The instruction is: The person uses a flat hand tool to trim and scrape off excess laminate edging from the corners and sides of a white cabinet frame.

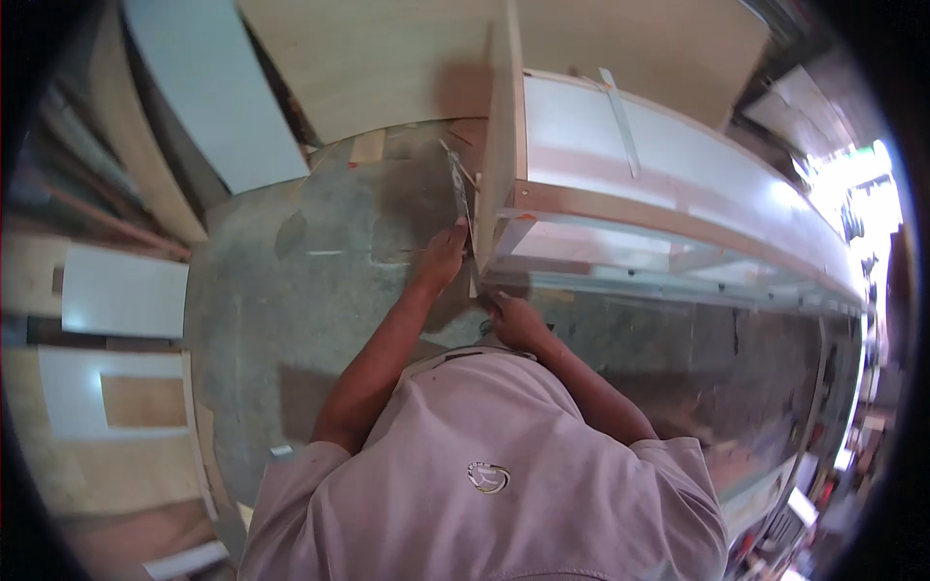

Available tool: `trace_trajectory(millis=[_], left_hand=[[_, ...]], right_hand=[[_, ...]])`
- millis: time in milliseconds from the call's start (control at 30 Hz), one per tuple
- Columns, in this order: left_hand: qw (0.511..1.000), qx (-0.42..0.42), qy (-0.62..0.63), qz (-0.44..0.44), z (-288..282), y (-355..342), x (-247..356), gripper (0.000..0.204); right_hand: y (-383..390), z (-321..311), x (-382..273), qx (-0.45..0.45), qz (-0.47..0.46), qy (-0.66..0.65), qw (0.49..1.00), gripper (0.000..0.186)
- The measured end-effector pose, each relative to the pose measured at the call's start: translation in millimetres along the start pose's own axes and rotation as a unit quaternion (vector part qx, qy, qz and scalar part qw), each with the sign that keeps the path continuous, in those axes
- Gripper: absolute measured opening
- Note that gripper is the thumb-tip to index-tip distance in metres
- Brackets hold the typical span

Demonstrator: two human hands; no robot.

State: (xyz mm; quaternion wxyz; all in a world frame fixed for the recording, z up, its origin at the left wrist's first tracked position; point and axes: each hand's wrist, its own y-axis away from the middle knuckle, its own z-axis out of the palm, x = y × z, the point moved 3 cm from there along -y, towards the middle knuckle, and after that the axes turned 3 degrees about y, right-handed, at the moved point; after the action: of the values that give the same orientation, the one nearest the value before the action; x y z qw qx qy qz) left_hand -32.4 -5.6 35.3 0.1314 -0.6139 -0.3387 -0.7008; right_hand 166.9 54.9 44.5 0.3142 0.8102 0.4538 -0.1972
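Note:
My left hand is closed round a long, narrow, greyish strip that looks like metal. The strip points away from me beside the end of a long wooden cabinet frame with white panels. Closer to my body, my right hand has its fingers curled near the frame's lower corner. Whatever those fingers hold is too small and dark to make out. A pale narrow piece shows between the two hands, against the corner.
Another thin flat strip lies across the frame's white top. Large plywood sheets stand at the back, and white boards line the left. Grey concrete floor carries wood scraps. Bright light enters at far right.

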Motion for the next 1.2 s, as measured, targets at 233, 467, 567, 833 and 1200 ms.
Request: trace_trajectory(millis=[233,467,567,833,1200], left_hand=[[0.976,-0.199,0.029,-0.083,-29,-18,26,0.078],[0.934,-0.312,0.136,-0.114,-4,-33,28,0.099],[0.919,-0.336,0.169,-0.115,5,-47,22,0.103],[0.932,-0.312,0.148,-0.108,18,-63,6,0.111],[0.924,-0.338,0.146,-0.103,37,-37,24,0.105]], right_hand=[[4,48,-33,0.123,0.155,0.018,0.98,0.024],[-14,85,-6,0.27,0.196,0.058,0.941,0.028],[-29,84,-3,0.235,0.222,0.063,0.944,0.032],[-61,96,12,0.258,0.232,0.025,0.938,0.025],[-60,95,22,0.246,0.234,0.006,0.941,0.019]])
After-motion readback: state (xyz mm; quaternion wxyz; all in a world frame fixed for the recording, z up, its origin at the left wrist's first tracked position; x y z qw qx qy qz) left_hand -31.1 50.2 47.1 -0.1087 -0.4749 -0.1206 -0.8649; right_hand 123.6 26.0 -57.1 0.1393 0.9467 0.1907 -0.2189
